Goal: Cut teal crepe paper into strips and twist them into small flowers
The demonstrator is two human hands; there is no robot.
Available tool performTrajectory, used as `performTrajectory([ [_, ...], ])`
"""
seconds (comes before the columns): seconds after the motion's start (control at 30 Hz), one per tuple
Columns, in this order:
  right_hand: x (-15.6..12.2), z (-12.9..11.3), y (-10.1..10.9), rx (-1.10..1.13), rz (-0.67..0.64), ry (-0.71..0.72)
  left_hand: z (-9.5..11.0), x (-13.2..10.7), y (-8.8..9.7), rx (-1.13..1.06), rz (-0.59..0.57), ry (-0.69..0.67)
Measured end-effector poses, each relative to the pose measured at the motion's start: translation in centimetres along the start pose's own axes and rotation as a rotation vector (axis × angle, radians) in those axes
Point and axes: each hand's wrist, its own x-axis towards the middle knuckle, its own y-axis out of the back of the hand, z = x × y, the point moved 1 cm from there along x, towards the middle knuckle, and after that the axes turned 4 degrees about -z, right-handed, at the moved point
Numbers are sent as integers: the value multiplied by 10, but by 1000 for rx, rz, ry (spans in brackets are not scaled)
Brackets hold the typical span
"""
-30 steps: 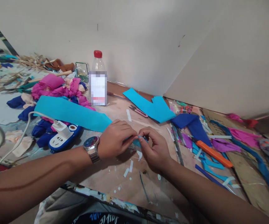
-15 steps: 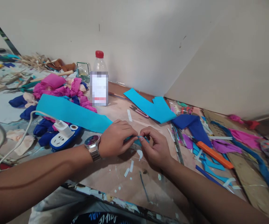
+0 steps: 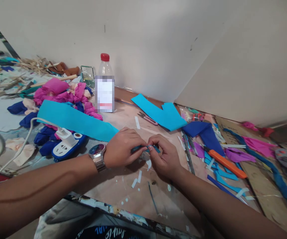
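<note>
Between my two hands is a small strip of blue fabric (image 3: 154,148), mostly covered by my fingers. My left hand (image 3: 123,146), with a metal watch (image 3: 98,154) on the wrist, pinches its left end. My right hand (image 3: 163,156) pinches the other side with thumb and forefinger, fingertips close to the left hand's. Just behind the left hand lies a long turquoise fabric strip (image 3: 76,121). A cut turquoise piece (image 3: 165,116) rests farther back, beside small pink-handled thread snips (image 3: 148,119). Little white slips (image 3: 139,176) lie in front of the hands.
A phone (image 3: 105,94) leans against a red-capped bottle (image 3: 105,66). At left are a power strip (image 3: 66,147) with a cable and bunched pink cloth (image 3: 56,91). An orange utility knife (image 3: 227,163) lies among fabric scraps at right. The worn table edge (image 3: 113,210) is near me.
The blue fabric strip between my fingers has turned slightly and looks darker and narrower. Both hands stay in nearly the same place, and the view has shifted a little.
</note>
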Motion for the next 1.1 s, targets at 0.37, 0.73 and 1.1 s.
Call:
performTrajectory([
  [0.37, 0, 1, 0, -31, 0, 42, -3, 0, -2, 27, 18, 40],
  [0.73, 2, -2, 2, -9, 13, -25, -3, -1, 2, -12, 6, 54],
  [1.1, -1, 4, -1, 26, -64, -71, -5, -1, 3, -20, -24, 83],
])
